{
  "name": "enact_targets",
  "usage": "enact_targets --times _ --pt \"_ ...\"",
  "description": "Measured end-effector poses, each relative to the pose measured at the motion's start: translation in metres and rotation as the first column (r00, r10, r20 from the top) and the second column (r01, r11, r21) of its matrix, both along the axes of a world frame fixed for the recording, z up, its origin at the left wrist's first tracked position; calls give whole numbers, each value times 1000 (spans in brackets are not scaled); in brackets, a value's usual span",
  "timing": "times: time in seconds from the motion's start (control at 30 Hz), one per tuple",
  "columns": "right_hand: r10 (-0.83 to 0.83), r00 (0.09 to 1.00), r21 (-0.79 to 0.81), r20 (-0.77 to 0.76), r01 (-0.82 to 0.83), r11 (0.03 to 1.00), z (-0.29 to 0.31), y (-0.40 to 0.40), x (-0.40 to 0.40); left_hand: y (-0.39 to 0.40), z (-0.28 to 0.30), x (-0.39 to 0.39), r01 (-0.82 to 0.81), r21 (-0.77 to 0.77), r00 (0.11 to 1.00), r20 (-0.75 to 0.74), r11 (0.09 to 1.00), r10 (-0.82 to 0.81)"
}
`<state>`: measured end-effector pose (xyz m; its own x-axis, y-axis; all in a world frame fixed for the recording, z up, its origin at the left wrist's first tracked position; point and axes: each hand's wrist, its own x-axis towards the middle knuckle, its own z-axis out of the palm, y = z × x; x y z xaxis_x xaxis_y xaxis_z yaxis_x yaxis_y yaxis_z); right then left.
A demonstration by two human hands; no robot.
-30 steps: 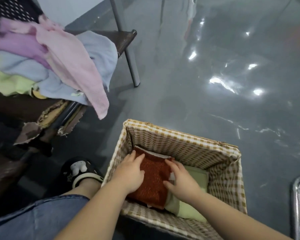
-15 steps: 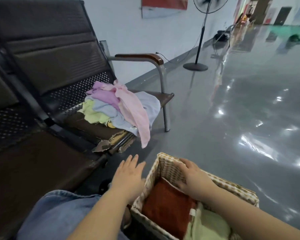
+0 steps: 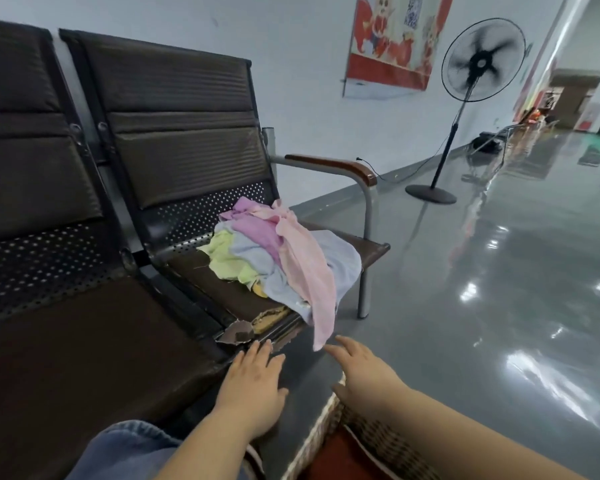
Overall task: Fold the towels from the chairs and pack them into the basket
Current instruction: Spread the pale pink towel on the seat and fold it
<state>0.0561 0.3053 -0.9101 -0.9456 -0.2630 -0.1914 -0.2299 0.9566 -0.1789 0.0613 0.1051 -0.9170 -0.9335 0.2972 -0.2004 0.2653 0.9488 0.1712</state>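
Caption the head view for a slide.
Both open hands, left and right, reach toward the towels heaped on the chair; basket below.

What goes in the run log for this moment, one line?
phase: reaching for next towel | left hand: open, empty | right hand: open, empty, nearest pink towel | basket: red towel inside
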Motion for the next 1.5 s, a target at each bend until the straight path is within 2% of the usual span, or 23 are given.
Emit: enact_targets --times 0.17,0.4,0.53,0.77,0.83,0.9,0.97,1.03,1.07,1.13,1.17,1.23,1.27,1.3,1.43,1.5 --pt "21 1000 30 8 -22 999 2 -16 -51 2 -7 -38 -28 1 996 -85 1000 28" --pt "37 993 53 -111 -31 998 6 -22 -111 20 -14 -95 35 7 981 -191 999 -33" --pt "17 989 63 -150 -7 998 2 -18 -142 33 -20 -119 92 36 981 -176 995 -84" --pt "-6 986 14 -169 8 1000 -13 -14 -169 39 -24 -144 -42 233 990 -121 972 71" --pt "-60 981 -33 -183 55 998 -14 -11 -170 40 -23 -145 -61 252 988 -121 966 94" --pt "-158 972 -154 -175 132 979 -12 -13 -166 40 -22 -143 -75 286 990 -93 955 105" --pt "-209 965 -255 -158 165 953 -6 -17 -159 39 -18 -138 -105 380 992 -25 919 123" --pt "-240 962 -372 -128 178 911 2 -22 -150 37 -13 -134 -206 571 978 91 795 188" --pt "-252 962 -440 -109 181 880 6 -26 -145 36 -9 -131 -279 678 959 166 679 228" --pt "-252 964 -544 -85 167 823 17 -35 -134 32 -3 -130 -422 818 900 328 390 286" --pt "-239 968 -572 -81 151 806 22 -41 -127 28 0 -129 -486 839 863 416 246 285" --pt "-192 980 -608 -51 122 784 31 -53 -110 17 7 -125 -604 796 782 601 -37 166" --pt "-161 986 -625 -29 108 773 36 -60 -100 11 9 -120 -647 754 746 657 -116 109" --pt "-128 992 -635 -4 96 766 38 -66 -91 5 9 -115 -658 739 736 672 -147 85" --pt "-26 996 -672 89 79 736 42 -89 -55 -13 10 -88 -612 780 779 623 -131 71" --pt "-95 992 -724 83 126 678 47 -95 -48 -20 14 -75 -623 769 767 636 -143 83"
